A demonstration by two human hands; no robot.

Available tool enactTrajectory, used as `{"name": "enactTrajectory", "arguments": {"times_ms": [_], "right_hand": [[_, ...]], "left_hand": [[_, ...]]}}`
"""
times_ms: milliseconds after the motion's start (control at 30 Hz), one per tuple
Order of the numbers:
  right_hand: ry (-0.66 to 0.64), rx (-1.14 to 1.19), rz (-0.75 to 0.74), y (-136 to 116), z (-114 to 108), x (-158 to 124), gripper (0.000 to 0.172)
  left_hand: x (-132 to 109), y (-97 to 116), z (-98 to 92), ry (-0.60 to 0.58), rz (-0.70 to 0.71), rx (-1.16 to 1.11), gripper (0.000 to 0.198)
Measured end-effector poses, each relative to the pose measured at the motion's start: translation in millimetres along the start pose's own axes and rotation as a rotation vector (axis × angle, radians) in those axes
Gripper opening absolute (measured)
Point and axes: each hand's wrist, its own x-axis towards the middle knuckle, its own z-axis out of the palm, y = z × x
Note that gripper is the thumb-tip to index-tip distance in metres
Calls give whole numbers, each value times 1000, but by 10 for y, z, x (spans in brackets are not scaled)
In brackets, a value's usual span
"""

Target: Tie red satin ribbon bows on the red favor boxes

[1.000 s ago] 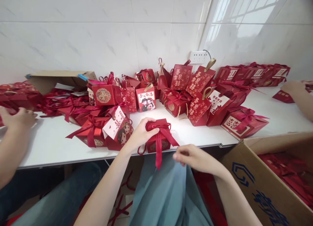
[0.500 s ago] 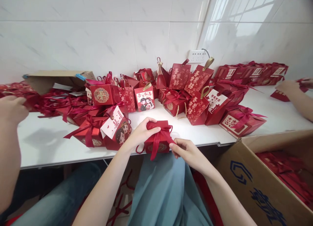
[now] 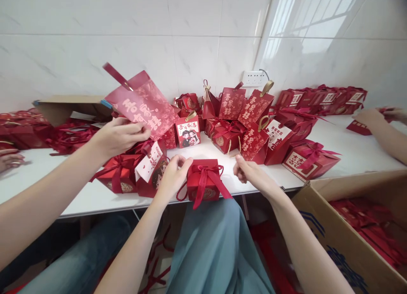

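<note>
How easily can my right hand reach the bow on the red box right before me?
Likely yes, easily: your right hand is close by, and nothing shows between it and the bow.

A ribbon-tied red cardboard box sits at the front edge of a long white worktop, with a white-tagged red cardboard box to its left and a white-labelled red cardboard box farther to its right. Behind it stands a small gold-looped red cardboard box; a row of red cardboard boxes fills the right rear, and a brown cardboard carton the left. In the right foreground, a large brown cardboard carton holds heaped red packaging.
</note>
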Motion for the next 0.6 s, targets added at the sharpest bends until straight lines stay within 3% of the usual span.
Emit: {"name": "enactTrajectory", "arguments": {"times_ms": [100,233,400,600], "right_hand": [[-87,-46,8,-84,202,145,64],[-55,-73,-48,-114,386,193,51],[22,-12,-194,-44,411,163,37],[51,76,-316,47,399,181,34]], "left_hand": [[-40,40,-26,-38,-29,75,40],[-52,66,-16,-94,-21,76,34],[-40,31,7,-112,7,11,30],[-30,-15,42,-134,-1,-51,29]]}}
